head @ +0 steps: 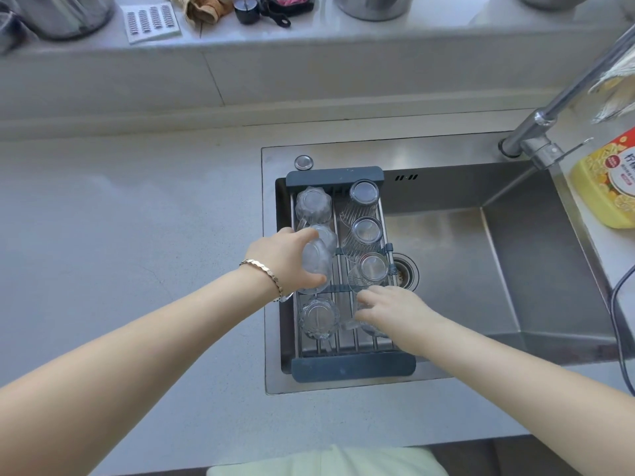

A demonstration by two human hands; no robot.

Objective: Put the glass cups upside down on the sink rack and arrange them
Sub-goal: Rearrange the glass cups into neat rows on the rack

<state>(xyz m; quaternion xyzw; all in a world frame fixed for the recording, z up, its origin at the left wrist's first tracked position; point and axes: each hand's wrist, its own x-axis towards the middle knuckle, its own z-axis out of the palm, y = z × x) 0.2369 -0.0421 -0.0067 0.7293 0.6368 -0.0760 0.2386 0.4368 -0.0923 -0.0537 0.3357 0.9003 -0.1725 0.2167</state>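
Note:
A dark-framed sink rack (350,369) spans the left end of the steel sink. Several clear glass cups stand upside down on it in two rows. The right row holds three ribbed cups (367,231) from the back forward. The left row has a fluted cup (313,205) at the back and another fluted cup (319,317) near the front. My left hand (283,257) grips a glass cup (316,266) in the middle of the left row, tilted. My right hand (388,312) rests on a cup (372,329) at the front right, mostly hiding it.
The sink basin (457,269) lies to the right of the rack, with its drain (407,273) beside it. A steel faucet (546,125) rises at the back right. A yellow detergent bottle (608,180) stands on the right edge. Grey countertop (137,235) extends left.

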